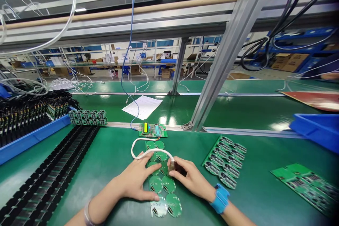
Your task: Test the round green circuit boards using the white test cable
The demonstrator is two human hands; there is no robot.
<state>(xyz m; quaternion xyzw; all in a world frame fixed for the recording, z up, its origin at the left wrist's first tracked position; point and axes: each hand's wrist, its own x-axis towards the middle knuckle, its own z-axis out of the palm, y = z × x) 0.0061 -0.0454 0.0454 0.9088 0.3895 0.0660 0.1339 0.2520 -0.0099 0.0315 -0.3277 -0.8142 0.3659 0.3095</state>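
Round-board panel (156,184): partly covered by the left hand (135,180) and the right hand (192,176).
Cable end (172,165): lower part hidden by the right hand's fingers; whether the panel is touched cannot be told.
Paper (143,107): print too small to be read.
Yellow display (145,128): characters too small to be made out.
Blue tray (317,130), right: cut off by the right edge.
Far shelves (106,64): contents blurred.

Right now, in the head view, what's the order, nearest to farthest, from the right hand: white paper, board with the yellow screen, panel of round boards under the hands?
From the right hand:
1. Panel of round boards: at its left, partly beneath the hands.
2. Board with the yellow screen: ahead-left, past the panel.
3. White paper: ahead-left, beyond that board.
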